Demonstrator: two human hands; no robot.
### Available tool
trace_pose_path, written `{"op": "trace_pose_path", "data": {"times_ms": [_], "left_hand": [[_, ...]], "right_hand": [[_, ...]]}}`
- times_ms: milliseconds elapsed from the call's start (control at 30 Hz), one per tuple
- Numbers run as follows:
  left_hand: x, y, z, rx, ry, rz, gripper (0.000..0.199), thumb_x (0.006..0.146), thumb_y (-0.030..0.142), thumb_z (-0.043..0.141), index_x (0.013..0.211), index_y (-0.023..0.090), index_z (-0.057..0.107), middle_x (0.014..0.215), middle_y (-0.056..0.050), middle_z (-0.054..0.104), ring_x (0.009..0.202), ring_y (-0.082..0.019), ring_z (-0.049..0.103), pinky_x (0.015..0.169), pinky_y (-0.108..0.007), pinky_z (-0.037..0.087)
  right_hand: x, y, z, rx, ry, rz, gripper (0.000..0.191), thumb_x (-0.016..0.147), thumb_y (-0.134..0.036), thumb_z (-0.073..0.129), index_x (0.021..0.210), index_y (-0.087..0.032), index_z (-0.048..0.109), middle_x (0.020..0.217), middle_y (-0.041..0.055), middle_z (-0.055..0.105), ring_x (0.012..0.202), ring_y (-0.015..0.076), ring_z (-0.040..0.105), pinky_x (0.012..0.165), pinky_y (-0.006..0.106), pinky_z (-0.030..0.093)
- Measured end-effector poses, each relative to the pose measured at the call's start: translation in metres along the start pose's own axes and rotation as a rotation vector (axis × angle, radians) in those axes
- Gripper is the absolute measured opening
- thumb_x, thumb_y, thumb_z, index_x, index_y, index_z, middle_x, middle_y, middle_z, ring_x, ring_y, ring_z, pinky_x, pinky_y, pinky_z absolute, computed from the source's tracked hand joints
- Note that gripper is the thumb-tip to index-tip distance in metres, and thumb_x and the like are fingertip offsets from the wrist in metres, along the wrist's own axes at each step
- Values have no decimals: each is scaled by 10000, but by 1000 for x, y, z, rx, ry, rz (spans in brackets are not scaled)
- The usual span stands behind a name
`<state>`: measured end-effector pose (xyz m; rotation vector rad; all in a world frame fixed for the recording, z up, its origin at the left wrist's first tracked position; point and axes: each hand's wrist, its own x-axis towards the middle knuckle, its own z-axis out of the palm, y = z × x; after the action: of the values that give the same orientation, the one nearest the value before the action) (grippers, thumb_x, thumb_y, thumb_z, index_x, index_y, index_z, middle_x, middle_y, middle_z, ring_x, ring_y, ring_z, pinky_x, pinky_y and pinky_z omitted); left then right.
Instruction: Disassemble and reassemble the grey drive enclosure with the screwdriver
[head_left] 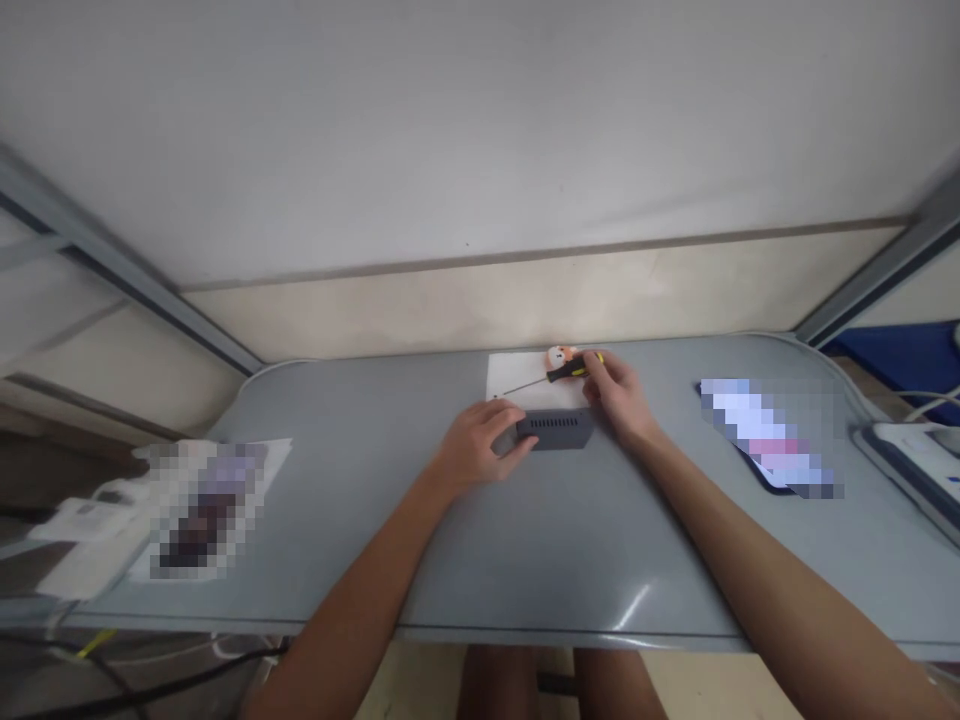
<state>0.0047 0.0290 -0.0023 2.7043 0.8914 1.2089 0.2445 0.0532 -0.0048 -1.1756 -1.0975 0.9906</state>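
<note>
My left hand (480, 440) grips the left end of a dark grey box (559, 430) with a row of vent slots, which rests on the grey table. In my right hand (619, 395) is a screwdriver (564, 371) with a black and yellow handle. Its thin shaft points left, and the tip is over a white sheet (510, 372) behind the box, close to a small dark speck. Whether the tip touches anything, I cannot tell. A small orange and white figure (557, 355) is partly hidden behind the screwdriver handle.
A phone (765, 440) with a blurred screen lies on the right of the table (360, 400). Farther right is a white device (919, 465). At the left edge are a power strip (90, 550) and a blurred printed sheet (210, 510). A wall closes off the back.
</note>
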Motion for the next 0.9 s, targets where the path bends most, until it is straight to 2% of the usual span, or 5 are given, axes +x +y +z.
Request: {"op": "trace_pose_path", "data": {"times_ms": [467,567,700,800,900], "left_hand": [[-1,0,-1,-65,-4,1,112,948,259,609,1050,213,620,957,-61,740,819,-179,704,763,-329,581],[-3,-9,-4,-55,72,-103,144,994,198,495,1058,215,623,897,-40,716,795,-163,673,747,-304,546],[-5,-31,-5,143,174,-399,183,1001,204,476,1063,205,649,880,-36,681,714,-158,604,701,-299,503],[-7,-42,-3,211,102,-503,181,976,201,512,1050,206,678,968,-55,686,788,-178,629,756,-317,519],[-9,-46,1,231,6,-470,164,962,221,561,1039,217,706,1010,-67,687,936,-220,661,837,-352,536]], "right_hand": [[-1,1,0,-55,-21,14,466,894,-634,620,1023,-197,722,630,-17,540,543,123,414,507,273,343],[-1,0,0,-75,-14,26,479,894,-643,611,1042,-203,724,627,-19,529,550,126,417,514,273,340],[-2,0,1,-116,-56,29,486,895,-642,605,1079,-211,732,632,-22,527,553,129,421,524,273,335],[-2,2,1,-119,-91,26,481,900,-629,608,1109,-215,734,662,-18,560,554,123,417,532,272,337],[-2,5,2,-112,-112,18,459,895,-618,624,1102,-226,742,655,-18,571,554,127,431,528,270,333]]}}
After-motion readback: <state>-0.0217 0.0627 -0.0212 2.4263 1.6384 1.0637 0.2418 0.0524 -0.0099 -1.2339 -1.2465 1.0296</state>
